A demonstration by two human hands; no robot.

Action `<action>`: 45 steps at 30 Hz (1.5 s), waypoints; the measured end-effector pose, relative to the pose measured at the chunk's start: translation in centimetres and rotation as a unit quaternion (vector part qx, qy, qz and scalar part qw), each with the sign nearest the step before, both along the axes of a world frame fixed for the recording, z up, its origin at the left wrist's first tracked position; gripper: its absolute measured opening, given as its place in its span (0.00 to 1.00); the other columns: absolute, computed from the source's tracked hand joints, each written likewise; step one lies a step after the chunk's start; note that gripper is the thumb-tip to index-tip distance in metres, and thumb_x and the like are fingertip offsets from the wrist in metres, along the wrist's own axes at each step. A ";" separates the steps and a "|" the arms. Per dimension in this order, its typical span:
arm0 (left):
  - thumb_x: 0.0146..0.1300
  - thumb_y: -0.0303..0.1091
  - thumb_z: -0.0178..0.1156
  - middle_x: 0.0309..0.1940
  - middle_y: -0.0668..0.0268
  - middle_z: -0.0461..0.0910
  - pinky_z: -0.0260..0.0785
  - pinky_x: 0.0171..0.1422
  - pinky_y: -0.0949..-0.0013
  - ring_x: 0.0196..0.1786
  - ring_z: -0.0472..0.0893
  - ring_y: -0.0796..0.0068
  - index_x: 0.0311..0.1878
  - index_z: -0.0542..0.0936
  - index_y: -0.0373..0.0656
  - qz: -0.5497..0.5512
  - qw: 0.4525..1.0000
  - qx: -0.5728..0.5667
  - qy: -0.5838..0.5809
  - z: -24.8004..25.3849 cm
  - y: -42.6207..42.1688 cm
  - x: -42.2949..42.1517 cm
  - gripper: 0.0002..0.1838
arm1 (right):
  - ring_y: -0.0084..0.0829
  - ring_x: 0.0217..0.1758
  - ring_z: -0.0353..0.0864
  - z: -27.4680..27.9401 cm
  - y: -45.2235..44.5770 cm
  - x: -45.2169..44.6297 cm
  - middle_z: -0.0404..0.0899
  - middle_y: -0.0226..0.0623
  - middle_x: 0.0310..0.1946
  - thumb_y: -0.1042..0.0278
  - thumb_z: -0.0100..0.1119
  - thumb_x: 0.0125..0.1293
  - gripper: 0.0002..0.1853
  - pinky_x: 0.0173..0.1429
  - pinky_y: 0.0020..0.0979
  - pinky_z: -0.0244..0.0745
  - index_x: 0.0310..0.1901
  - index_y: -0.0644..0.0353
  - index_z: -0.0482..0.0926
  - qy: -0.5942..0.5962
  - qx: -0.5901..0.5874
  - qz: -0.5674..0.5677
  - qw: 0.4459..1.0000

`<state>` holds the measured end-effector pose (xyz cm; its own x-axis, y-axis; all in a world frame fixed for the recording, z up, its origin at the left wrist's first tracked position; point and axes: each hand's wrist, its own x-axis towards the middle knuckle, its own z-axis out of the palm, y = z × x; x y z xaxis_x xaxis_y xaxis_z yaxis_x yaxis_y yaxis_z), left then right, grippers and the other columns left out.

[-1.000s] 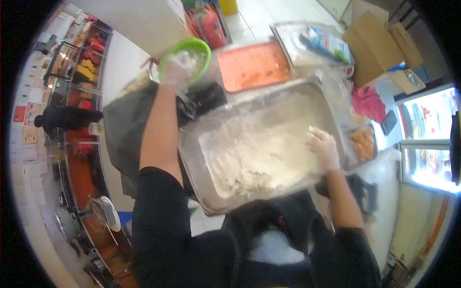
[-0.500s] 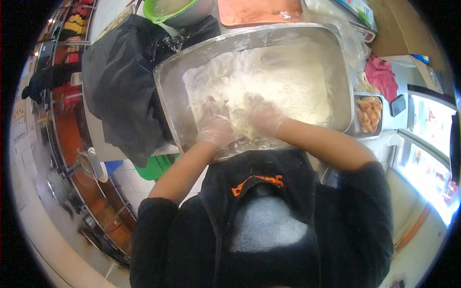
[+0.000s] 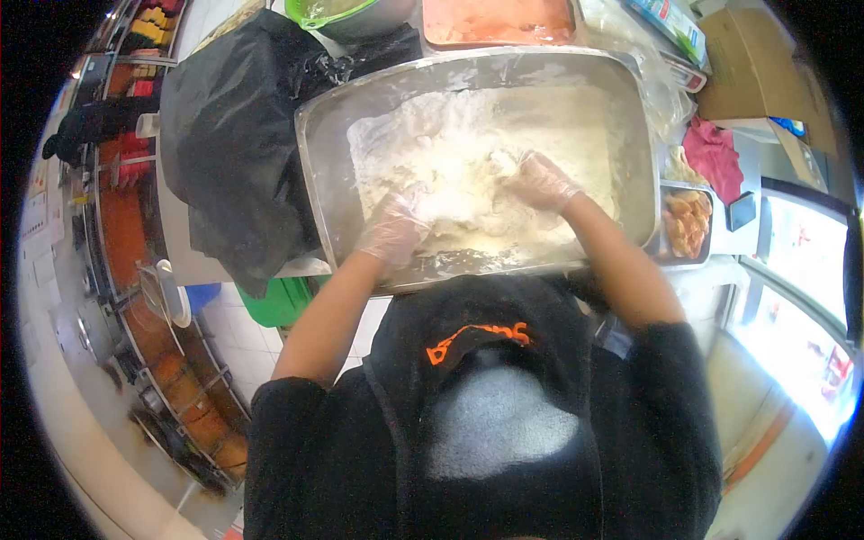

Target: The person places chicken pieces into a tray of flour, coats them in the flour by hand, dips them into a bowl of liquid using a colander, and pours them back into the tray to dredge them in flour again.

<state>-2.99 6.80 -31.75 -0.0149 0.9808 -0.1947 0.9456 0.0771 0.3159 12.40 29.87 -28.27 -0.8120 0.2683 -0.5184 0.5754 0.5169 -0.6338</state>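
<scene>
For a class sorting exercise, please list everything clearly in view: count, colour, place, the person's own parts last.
Large tray: one, silver, centre
Powder: one bed, whitish, inside large tray
Shallow tray: one, salmon, top centre
Bowl: one, green-rimmed, beside shallow tray
Plastic sheeting: one, black, left
Small tray: one, silver, right
Food pieces: several, orange, in small tray
Cloth: one, pink, right
Phone-like item: one, dark, below cloth
Cardboard box: one, brown, upper right
Packet: one, blue, beside box
Bin-like item: one, green, below sheeting
Glass-fronted unit: one, white, right edge
Shelving: count unclear, reddish-brown, far left
Apron: one, black, bottom centre
Left hand: one, clear-gloved, at powder
Right hand: one, clear-gloved, at powder
</scene>
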 end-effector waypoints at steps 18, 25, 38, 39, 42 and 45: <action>0.57 0.29 0.58 0.45 0.55 0.78 0.67 0.59 0.58 0.51 0.75 0.53 0.44 0.79 0.40 0.231 0.971 0.044 -0.054 4.3 -0.6 -3.8 0.11 | 0.42 0.39 0.84 -2.8 -1.0 0.3 0.85 0.43 0.36 0.61 0.58 0.62 0.10 0.47 0.39 0.78 0.40 0.54 0.84 -0.010 0.213 0.120 0.970; 0.57 0.31 0.61 0.42 0.58 0.78 0.67 0.58 0.59 0.49 0.75 0.55 0.43 0.79 0.41 0.249 0.963 0.068 -0.080 3.9 -0.3 -4.0 0.10 | 0.45 0.35 0.84 -3.4 -3.7 0.5 0.83 0.51 0.31 0.66 0.58 0.56 0.09 0.44 0.43 0.79 0.33 0.59 0.85 0.055 0.159 0.123 0.978; 0.64 0.49 0.56 0.52 0.54 0.81 0.72 0.57 0.59 0.52 0.80 0.57 0.52 0.82 0.47 0.270 0.952 -0.128 -0.064 -0.2 1.8 -4.2 0.21 | 0.52 0.34 0.81 -4.5 2.7 -2.7 0.81 0.55 0.30 0.53 0.63 0.57 0.16 0.44 0.44 0.76 0.34 0.60 0.82 0.119 0.107 0.031 0.987; 0.63 0.51 0.56 0.50 0.53 0.81 0.72 0.58 0.59 0.52 0.80 0.57 0.53 0.82 0.47 0.263 0.950 -0.168 -0.011 1.0 2.3 -3.8 0.22 | 0.51 0.37 0.82 -5.3 2.8 -2.8 0.82 0.54 0.33 0.52 0.63 0.57 0.17 0.45 0.44 0.77 0.37 0.59 0.83 0.142 0.191 0.074 0.968; 0.60 0.51 0.58 0.47 0.52 0.82 0.72 0.56 0.55 0.49 0.81 0.51 0.52 0.82 0.46 0.254 0.966 -0.042 0.004 1.6 1.9 -2.9 0.23 | 0.47 0.45 0.81 -1.7 0.6 -2.3 0.81 0.50 0.43 0.66 0.60 0.58 0.26 0.48 0.43 0.77 0.60 0.56 0.73 0.086 0.270 0.099 0.954; 0.57 0.47 0.61 0.44 0.52 0.84 0.74 0.51 0.56 0.46 0.83 0.56 0.50 0.82 0.42 0.298 0.952 -0.073 0.021 3.3 2.9 -1.5 0.22 | 0.46 0.48 0.80 -2.3 -0.3 -1.7 0.78 0.50 0.50 0.68 0.56 0.59 0.34 0.50 0.42 0.77 0.69 0.53 0.61 0.045 0.311 0.130 0.940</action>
